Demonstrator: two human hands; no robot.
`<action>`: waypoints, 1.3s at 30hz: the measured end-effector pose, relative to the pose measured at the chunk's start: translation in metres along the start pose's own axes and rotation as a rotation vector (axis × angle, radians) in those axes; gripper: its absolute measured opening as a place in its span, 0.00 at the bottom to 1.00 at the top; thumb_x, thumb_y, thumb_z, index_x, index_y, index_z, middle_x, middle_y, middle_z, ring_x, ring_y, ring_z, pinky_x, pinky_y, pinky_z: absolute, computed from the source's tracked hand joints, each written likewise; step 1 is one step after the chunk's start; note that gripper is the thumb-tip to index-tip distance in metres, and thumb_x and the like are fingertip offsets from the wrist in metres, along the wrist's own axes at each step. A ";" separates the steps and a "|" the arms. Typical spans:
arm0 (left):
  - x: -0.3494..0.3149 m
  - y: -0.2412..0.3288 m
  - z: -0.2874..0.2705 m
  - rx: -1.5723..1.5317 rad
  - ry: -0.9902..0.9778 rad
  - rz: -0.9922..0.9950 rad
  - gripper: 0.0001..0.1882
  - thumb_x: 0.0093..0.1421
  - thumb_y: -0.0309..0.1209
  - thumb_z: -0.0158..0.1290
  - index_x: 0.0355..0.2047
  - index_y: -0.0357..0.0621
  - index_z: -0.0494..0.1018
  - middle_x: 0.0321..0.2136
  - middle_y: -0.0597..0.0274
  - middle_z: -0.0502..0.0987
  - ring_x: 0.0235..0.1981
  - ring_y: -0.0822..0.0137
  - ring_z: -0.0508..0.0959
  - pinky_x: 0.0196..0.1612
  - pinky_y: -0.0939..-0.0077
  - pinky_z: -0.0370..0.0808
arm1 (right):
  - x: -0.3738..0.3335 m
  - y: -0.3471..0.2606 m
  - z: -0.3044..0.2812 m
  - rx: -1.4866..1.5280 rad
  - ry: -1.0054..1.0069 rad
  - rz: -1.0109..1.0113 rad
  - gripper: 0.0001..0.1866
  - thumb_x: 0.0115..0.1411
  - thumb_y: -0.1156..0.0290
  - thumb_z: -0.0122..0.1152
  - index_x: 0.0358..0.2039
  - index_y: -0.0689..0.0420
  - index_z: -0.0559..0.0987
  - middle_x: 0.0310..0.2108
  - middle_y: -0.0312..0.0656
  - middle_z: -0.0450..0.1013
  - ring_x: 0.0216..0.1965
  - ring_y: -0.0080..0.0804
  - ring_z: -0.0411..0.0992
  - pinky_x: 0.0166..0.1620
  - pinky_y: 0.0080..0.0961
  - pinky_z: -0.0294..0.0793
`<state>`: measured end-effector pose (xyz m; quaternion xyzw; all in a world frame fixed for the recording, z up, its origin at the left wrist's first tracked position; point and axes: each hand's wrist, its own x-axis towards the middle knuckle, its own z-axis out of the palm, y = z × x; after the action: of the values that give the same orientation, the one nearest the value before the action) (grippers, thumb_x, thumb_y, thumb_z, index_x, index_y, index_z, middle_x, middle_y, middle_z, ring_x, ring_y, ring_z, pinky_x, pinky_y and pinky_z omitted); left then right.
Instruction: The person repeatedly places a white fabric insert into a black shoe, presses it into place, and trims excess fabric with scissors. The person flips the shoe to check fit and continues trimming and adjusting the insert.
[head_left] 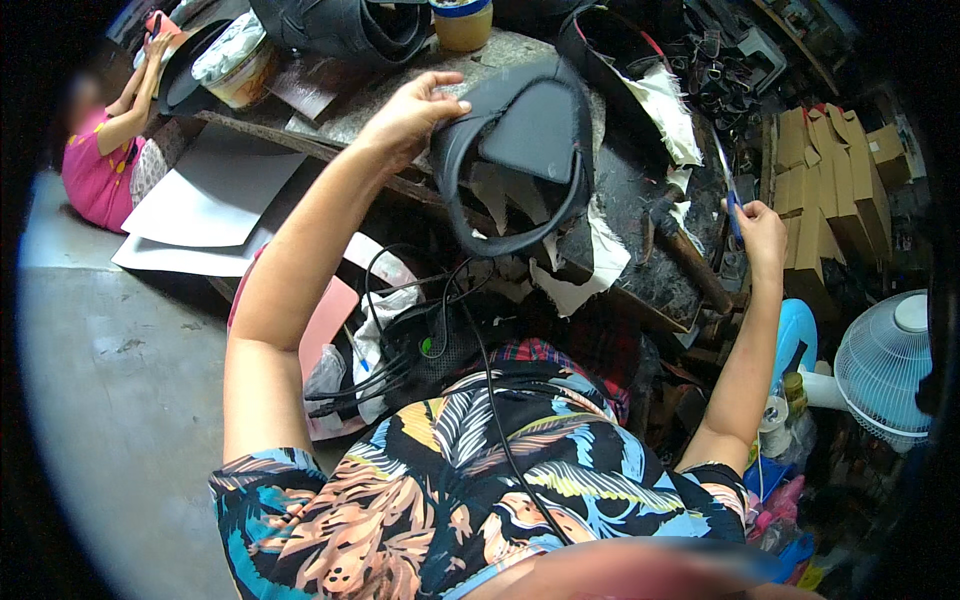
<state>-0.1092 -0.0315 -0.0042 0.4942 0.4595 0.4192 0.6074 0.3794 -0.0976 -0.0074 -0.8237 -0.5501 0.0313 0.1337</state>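
Black looped piece: left hand touched its edge, fingers half-open, grip undeterminable; right hand had fingers closed around a blue-handled tool.

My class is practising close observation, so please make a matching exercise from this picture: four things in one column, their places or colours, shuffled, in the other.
Column one
1. Black looped piece
2. Blue-handled tool
3. Fan
4. Large white sheets

Column two
A. In the right hand
B. Near the person in pink
C. In the left hand
D. Blue and white

Right pairs: 1-C, 2-A, 3-D, 4-B.
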 end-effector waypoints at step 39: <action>-0.058 -0.041 0.044 1.546 0.184 1.160 0.03 0.51 0.29 0.57 0.22 0.53 0.75 0.21 0.72 0.71 0.32 0.70 0.76 0.57 0.57 0.66 | -0.099 -0.196 0.037 0.356 0.122 -0.709 0.17 0.67 0.55 0.59 0.50 0.48 0.81 0.34 0.45 0.81 0.32 0.43 0.81 0.34 0.33 0.80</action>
<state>-0.0768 -0.1030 -0.0319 0.8721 0.3385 0.2730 -0.2242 0.1571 -0.1112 -0.0023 -0.5471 -0.7773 0.0291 0.3094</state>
